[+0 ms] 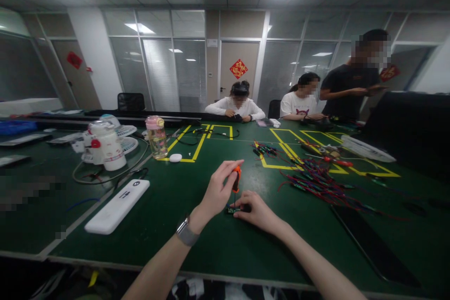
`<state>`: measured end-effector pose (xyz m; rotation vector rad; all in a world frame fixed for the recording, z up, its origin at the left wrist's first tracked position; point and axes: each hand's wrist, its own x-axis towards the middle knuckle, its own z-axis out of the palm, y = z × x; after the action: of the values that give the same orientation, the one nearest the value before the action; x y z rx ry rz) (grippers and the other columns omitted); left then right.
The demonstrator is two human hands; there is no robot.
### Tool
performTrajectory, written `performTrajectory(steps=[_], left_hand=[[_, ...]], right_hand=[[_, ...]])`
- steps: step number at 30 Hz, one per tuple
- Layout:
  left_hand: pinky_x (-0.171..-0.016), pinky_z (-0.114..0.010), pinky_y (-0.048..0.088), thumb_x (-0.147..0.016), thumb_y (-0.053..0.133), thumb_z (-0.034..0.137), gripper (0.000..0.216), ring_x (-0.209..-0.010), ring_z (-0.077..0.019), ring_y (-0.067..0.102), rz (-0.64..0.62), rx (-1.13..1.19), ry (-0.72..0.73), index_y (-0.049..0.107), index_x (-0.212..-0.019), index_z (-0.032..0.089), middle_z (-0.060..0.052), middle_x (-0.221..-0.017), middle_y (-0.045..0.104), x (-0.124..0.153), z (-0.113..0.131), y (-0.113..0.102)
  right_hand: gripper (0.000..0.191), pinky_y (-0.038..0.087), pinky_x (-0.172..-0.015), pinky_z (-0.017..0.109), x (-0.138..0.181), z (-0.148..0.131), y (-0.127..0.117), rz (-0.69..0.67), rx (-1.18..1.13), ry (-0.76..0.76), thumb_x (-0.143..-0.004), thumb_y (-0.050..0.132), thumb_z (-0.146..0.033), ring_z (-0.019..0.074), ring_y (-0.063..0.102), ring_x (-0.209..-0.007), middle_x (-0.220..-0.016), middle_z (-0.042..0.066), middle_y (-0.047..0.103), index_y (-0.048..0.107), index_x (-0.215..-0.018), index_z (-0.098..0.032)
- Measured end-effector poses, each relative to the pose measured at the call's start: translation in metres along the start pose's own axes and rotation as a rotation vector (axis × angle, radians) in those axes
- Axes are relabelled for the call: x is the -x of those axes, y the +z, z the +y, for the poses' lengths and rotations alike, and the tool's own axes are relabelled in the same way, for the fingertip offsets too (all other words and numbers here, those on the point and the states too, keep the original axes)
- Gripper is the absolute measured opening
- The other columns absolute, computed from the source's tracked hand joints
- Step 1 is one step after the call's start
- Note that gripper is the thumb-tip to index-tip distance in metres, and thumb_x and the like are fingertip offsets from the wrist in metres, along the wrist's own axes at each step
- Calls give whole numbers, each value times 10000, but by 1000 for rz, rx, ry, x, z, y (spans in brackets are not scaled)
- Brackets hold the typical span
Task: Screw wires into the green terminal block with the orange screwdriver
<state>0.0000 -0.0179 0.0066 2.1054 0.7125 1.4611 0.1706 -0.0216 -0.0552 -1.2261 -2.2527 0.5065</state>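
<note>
My left hand (222,183), with a watch on its wrist, is closed around the orange and black handle of a screwdriver (237,179). The screwdriver stands upright, and its thin shaft points down at a small green circuit board (232,211) on the table. My right hand (253,208) pinches the board's right side between thumb and fingers and keeps it against the tabletop. Part of the board is hidden under those fingers. Whether the tip sits in a screw is too small to tell.
Right of my hands lies a heap of circuit boards with red and blue wires (316,180), near a dark flat phone-like slab (374,246). To the left are a white power bank (117,206), a pink-lidded bottle (157,138) and a white jug (108,147). Several people are across the table.
</note>
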Motion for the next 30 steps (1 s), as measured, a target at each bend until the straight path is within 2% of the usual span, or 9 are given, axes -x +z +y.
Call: performTrajectory(steps=[3,6,8,10,13,16,19,23,30], left_hand=[[-871,-318,502,-979,425,241,324,-1009,-190,602,16,30,-4,594,-1255,219,-90,-1129,615,0,-1,1],[-777,-277,507,-922,549,239,241,-883,-162,596,68,-18,-9,663,-1133,225,-57,-1001,591,0,-2,1],[-774,-278,500,-877,618,243,198,-846,-154,574,91,-56,3,692,-1061,228,-38,-944,556,-1,-2,0],[-811,-296,496,-881,615,259,226,-872,-161,564,73,-70,14,688,-1093,238,-42,-956,543,0,-1,-1],[-879,-322,489,-948,496,266,330,-986,-181,571,-12,-13,17,605,-1260,253,-76,-1095,571,0,0,0],[-839,-311,515,-979,424,264,369,-980,-177,610,-71,90,-15,538,-1330,254,-86,-1166,600,1,-1,2],[-787,-288,530,-962,470,256,359,-885,-155,638,-45,115,-56,548,-1312,252,-68,-1090,626,1,-4,3],[-782,-282,516,-871,621,232,341,-838,-148,597,41,-7,-37,618,-1212,237,-26,-938,608,0,-5,2],[-759,-262,498,-861,632,246,232,-876,-159,569,33,-11,-33,670,-1089,224,-44,-958,550,-1,0,0]], right_hand=[[152,417,-758,298,0,0,0,1,-8,0,-776,740,-237,183,578,-769,-748,24,643,784,-921,-244],[158,417,-751,298,0,1,1,10,-2,4,-761,751,-223,183,577,-768,-765,24,643,783,-914,-245],[166,415,-742,296,0,2,2,10,1,7,-758,753,-222,183,574,-769,-779,24,643,782,-918,-256],[161,413,-741,297,0,3,2,9,3,2,-768,747,-238,181,569,-765,-777,22,640,781,-923,-264],[154,411,-745,301,-1,3,2,4,2,-9,-781,740,-270,182,564,-759,-763,24,635,781,-929,-260],[158,414,-757,306,-1,3,2,4,3,1,-776,744,-252,186,563,-768,-758,26,631,783,-929,-257],[161,416,-768,310,0,2,2,7,-5,8,-772,748,-241,187,566,-772,-756,24,630,783,-928,-258],[167,418,-772,305,0,0,0,-3,-13,5,-776,741,-232,182,575,-771,-766,17,637,780,-936,-260],[161,415,-782,314,1,2,1,0,-3,7,-766,757,-265,192,577,-789,-802,25,652,780,-925,-262]])
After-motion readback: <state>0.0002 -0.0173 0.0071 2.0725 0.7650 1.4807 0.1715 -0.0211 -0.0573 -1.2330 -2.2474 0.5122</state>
